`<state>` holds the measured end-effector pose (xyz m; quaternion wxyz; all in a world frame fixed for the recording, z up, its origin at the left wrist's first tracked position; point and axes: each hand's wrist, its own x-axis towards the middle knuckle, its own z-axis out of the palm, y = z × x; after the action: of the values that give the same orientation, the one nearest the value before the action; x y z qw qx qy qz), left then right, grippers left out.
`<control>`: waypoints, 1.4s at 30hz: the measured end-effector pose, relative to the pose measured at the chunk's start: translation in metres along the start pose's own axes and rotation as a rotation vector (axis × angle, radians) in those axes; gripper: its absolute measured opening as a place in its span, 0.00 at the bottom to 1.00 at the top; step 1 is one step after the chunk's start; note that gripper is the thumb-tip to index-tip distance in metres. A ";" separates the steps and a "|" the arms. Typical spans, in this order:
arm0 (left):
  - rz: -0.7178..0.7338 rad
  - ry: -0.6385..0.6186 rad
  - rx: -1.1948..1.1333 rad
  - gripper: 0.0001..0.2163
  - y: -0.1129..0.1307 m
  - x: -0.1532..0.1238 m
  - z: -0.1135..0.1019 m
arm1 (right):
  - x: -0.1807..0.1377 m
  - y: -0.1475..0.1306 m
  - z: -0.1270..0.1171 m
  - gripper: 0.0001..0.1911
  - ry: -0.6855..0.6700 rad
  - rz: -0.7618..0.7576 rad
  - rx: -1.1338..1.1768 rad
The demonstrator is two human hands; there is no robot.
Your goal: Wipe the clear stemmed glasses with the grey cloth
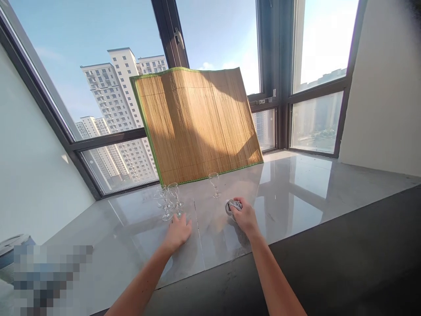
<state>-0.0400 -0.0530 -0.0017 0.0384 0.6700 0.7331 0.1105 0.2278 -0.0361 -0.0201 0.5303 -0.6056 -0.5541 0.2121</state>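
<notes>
My left hand (pixel 178 231) lies flat on the glossy grey stone sill (pixel 296 193), fingers stretched out, just in front of a cluster of small clear stemmed glasses (pixel 168 199). My right hand (pixel 244 217) is closed round a small grey and white object (pixel 231 206) that rests on the sill; I cannot make out what it is. A single stemmed glass (pixel 214 183) stands upright a little beyond my right hand.
A bamboo mat with green edging (pixel 197 123) leans against the window behind the glasses. Dark window frames and high-rise buildings lie beyond. A white wall (pixel 384 87) bounds the right side. A dark floor runs along the sill's near edge.
</notes>
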 end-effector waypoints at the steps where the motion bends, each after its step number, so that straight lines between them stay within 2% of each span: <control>1: 0.051 -0.001 0.006 0.20 0.006 -0.005 0.001 | 0.000 0.000 0.000 0.15 0.002 0.002 0.003; 4: 0.303 -0.002 -0.068 0.19 0.035 -0.005 0.006 | 0.001 0.000 0.000 0.15 0.010 0.006 0.012; 6: 0.398 0.025 -0.137 0.19 0.059 0.012 0.009 | 0.000 0.000 0.000 0.15 0.026 0.008 0.011; 8: 0.394 0.032 -0.176 0.19 0.083 0.038 0.015 | -0.001 -0.001 -0.001 0.16 0.032 0.007 0.010; 13: 0.362 -0.121 -0.162 0.20 0.123 0.100 0.032 | -0.001 -0.001 -0.003 0.17 0.023 -0.005 0.030; 17: 0.400 -0.136 -0.101 0.24 0.135 0.117 0.038 | -0.001 -0.001 -0.002 0.17 0.026 -0.022 0.031; 20: 0.441 -0.143 -0.064 0.18 0.134 0.111 0.034 | -0.001 -0.002 -0.002 0.16 0.024 -0.027 0.045; 22: 0.465 -0.155 -0.049 0.16 0.128 0.097 0.029 | -0.001 -0.002 -0.003 0.16 0.016 -0.020 0.054; 25: 0.518 -0.164 -0.041 0.16 0.106 0.061 0.022 | -0.002 -0.002 -0.003 0.16 0.010 -0.004 0.058; 28: 0.520 -0.113 -0.097 0.19 0.069 0.013 0.016 | -0.002 0.000 -0.003 0.16 0.012 -0.002 0.054; 32: 0.366 -0.129 -0.188 0.21 0.008 -0.035 0.002 | -0.002 0.002 -0.002 0.16 0.003 -0.002 0.053; 34: 0.287 -0.141 -0.218 0.22 -0.020 -0.044 -0.006 | -0.003 0.002 -0.002 0.16 -0.002 -0.004 0.050; 37: 0.154 -0.120 -0.215 0.23 -0.054 -0.043 -0.014 | -0.004 0.000 -0.003 0.16 -0.009 -0.011 0.030; 42: 0.030 -0.025 -0.314 0.23 -0.081 -0.036 -0.016 | -0.006 -0.003 -0.004 0.16 -0.031 -0.007 0.018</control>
<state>-0.1189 -0.0965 -0.0067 0.1502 0.6678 0.6963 0.2159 0.2283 -0.0440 -0.0185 0.5279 -0.5954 -0.5624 0.2247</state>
